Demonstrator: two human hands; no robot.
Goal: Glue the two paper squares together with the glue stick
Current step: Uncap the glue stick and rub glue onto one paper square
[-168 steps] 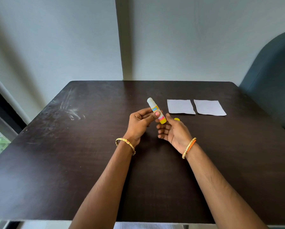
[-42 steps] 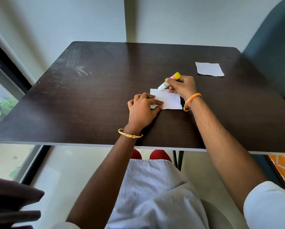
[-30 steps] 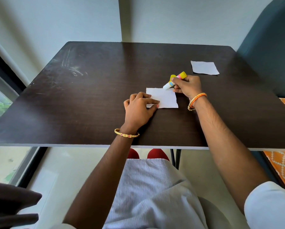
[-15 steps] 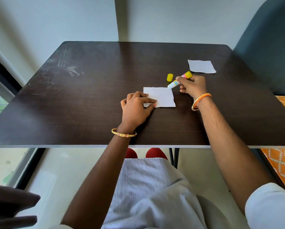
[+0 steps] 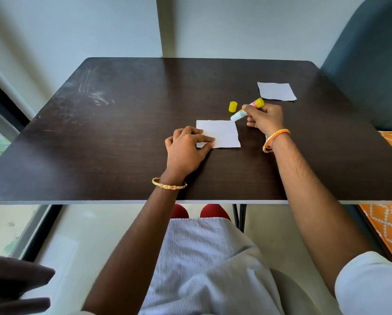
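A white paper square point(image 5: 223, 133) lies flat on the dark table point(image 5: 122, 137). My left hand point(image 5: 186, 148) rests on its left edge, fingertips pressing it down. My right hand point(image 5: 265, 119) grips the glue stick point(image 5: 245, 111), tilted with its white tip at the square's upper right corner and its yellow base pointing up and back. The yellow cap point(image 5: 232, 107) lies on the table just behind the square. A second white paper square point(image 5: 277, 91) lies farther back on the right, apart from both hands.
The table's near edge point(image 5: 122, 202) runs across the middle of the view, with my lap below it. A dark blue chair back point(image 5: 372, 64) stands at the right. A window frame is at the left and a wall behind the table.
My right hand has drawn the glue stick from the middle of the near square to its upper right corner. The yellow cap came into view behind it. My left hand has stayed on the paper.
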